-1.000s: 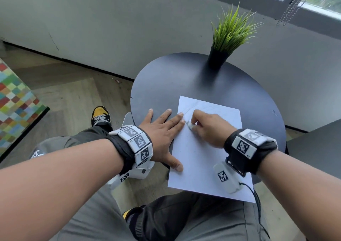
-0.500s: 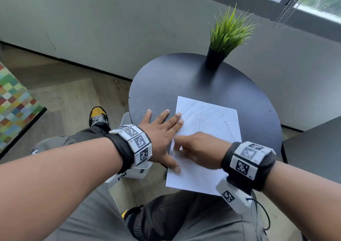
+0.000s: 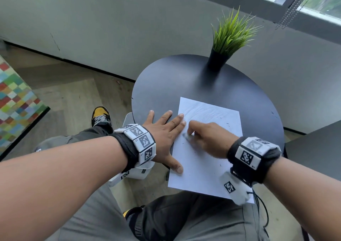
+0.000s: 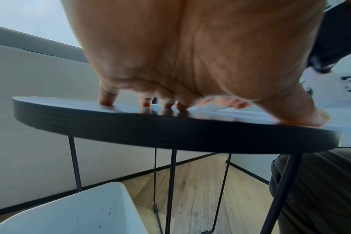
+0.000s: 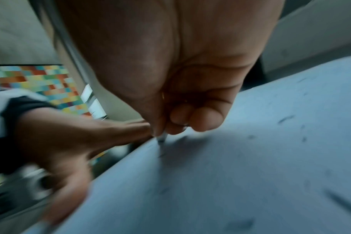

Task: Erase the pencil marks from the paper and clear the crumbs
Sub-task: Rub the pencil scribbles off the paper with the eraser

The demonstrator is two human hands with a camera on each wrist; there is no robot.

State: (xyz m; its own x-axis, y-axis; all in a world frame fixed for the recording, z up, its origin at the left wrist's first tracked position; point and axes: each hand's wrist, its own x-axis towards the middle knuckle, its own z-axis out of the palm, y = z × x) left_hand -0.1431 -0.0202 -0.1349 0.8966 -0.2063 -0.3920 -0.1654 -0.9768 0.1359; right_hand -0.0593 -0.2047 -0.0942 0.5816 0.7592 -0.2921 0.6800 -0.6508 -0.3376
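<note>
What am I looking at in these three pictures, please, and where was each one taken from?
There is no machine: a person sits at a round black table wearing three cameras. The wide picture comes from the head camera, looking down. The other two come from cameras on each wrist, looking along the palm, so skin fills them. On the table are a potted grass plant and a white sheet of paper sprinkled with dark crumbs. The left hand lies flat, pinning the paper's left edge. The right hand pinches a small white eraser against the sheet. A white bin stands below the table's edge.
</note>
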